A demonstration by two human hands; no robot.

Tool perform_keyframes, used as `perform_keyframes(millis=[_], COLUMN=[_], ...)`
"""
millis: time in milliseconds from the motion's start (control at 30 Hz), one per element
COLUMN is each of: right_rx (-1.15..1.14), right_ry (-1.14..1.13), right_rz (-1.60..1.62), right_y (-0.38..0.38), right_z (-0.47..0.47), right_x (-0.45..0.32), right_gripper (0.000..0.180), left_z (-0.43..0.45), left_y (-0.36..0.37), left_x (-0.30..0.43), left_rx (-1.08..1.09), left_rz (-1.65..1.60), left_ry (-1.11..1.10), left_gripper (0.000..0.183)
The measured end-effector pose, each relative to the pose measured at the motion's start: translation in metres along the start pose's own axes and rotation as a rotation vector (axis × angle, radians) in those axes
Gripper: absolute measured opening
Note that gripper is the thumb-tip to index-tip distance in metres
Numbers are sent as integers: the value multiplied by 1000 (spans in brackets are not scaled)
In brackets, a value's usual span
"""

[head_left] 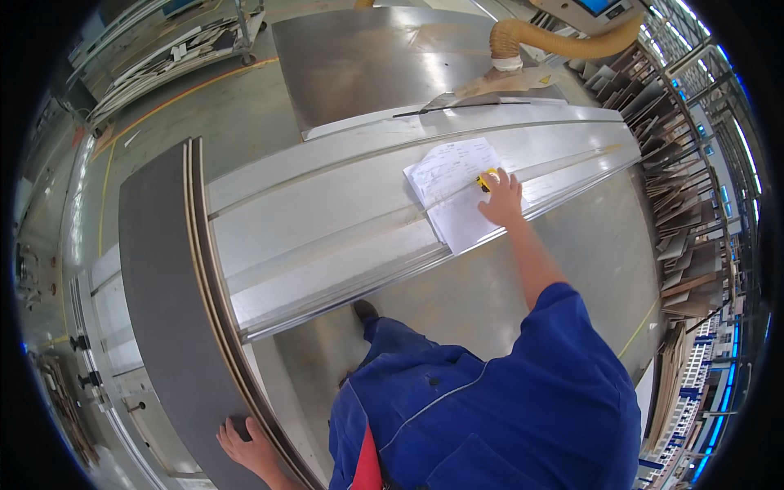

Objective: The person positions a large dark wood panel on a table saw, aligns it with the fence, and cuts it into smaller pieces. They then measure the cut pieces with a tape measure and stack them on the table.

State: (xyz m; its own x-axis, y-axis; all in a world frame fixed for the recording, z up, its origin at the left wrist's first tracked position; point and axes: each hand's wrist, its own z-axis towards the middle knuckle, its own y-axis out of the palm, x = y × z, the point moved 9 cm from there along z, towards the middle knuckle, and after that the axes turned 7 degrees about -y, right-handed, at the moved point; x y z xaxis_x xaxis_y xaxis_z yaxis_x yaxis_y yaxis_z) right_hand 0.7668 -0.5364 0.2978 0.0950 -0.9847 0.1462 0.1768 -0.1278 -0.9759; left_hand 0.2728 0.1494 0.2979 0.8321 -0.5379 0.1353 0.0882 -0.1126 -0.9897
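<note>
My right hand (503,199) is on a yellow tape measure (487,180), its fingers around the far side. Under the tape measure lie several sheets of paper (453,177) with writing, spread on the aluminium sliding table (318,208) of a panel saw. At the lower left, my left hand (248,446) rests with spread fingers on the top face of a stack of long dark grey boards (165,275). The boards lie across the left end of the sliding table, their pale edges towards the right.
Beyond the sliding table are the saw's steel table (380,61), the blade guard (508,82) and a yellow extraction hose (569,43). A cart with offcuts (165,67) stands at the upper left. Racks of upright panels (686,245) line the right side.
</note>
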Motion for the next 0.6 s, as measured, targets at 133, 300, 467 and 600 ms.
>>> perform_keyframes(millis=[133,300,467,600], right_rx=[-187,-383,-489,-663], right_ry=[-86,-98,-318,-589], right_rz=[417,517,850,1034], right_y=[43,16,-28,-59], right_z=[45,42,-14,-72], right_x=[43,18,-134,-312], right_gripper=[69,49,51,54], left_z=[20,28,23,62], left_y=[-1,-22,4,-2], left_x=[12,64,172,204], left_rx=[-36,45,-367,-387], left_rz=[13,-102,-947,-1038], left_ry=[-61,-19,8,26], left_gripper=[60,54,69,69])
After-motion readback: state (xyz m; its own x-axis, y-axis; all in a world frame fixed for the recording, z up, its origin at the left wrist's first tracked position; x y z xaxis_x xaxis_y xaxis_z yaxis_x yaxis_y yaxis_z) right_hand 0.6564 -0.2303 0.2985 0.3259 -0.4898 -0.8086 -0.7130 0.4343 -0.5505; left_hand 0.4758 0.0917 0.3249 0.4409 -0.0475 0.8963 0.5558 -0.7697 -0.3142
